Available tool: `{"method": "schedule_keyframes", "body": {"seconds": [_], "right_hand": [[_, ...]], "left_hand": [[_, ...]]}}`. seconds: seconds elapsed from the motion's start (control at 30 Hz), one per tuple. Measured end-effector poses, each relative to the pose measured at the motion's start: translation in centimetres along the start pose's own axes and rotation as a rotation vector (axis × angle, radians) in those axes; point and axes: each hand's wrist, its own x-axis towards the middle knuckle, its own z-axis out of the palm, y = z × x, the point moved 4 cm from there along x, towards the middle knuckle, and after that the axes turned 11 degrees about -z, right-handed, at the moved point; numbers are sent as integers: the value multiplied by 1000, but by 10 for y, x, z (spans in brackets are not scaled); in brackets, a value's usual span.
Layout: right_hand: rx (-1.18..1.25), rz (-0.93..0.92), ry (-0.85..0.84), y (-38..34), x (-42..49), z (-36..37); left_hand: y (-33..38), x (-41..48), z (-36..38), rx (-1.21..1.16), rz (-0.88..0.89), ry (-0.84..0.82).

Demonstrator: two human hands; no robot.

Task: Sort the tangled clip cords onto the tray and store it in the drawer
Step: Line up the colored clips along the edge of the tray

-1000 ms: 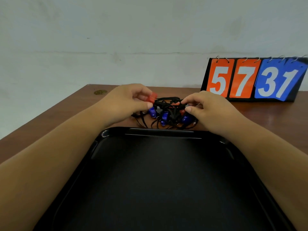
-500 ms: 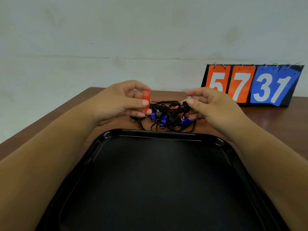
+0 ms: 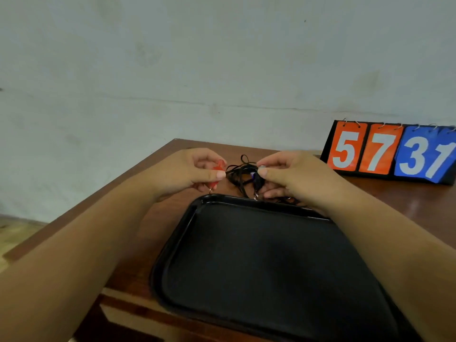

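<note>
- Since the previous frame, both hands have risen off the table (image 3: 394, 201). The red clip (image 3: 218, 167) has come out to the left of the tangle (image 3: 240, 172), and the rest is now bunched at the right hand.
- Left hand (image 3: 187, 171): thumb and fingers pinch the red clip, with its ring hanging below.
- Right hand (image 3: 293, 176): thumb and forefinger pinch black cords at the tangle's right edge. The lower fingers curl under the bunch.
- Location: I see the tangle held between the hands, just beyond the far rim of the tray (image 3: 197, 203). A few strands hang down towards that rim. No cord is laid out on the tray.
- Governing relation: the red clip's cord runs rightward from the left grip into the tangle. Its long axis lies left to right, along the line between the hands.
- Judgement: the left hand owns the piece nearest free. I would draw it leftward along that axis while the right hand anchors the bunch.
- Caution: a hard pull may tighten the knot.
</note>
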Motion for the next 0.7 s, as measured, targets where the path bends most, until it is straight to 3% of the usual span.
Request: {"method": "schedule_keyframes", "body": {"seconds": [0.1, 0.27, 0.7], "right_hand": [[-64, 4, -36, 3, 8, 30], [-406, -20, -99, 28, 20, 59], [-556, -101, -119, 49, 22, 73]], "left_hand": [[-12, -6, 2, 42, 19, 67], [-33, -5, 8, 56, 17, 89], [-49, 3, 9, 316, 48, 126]]}}
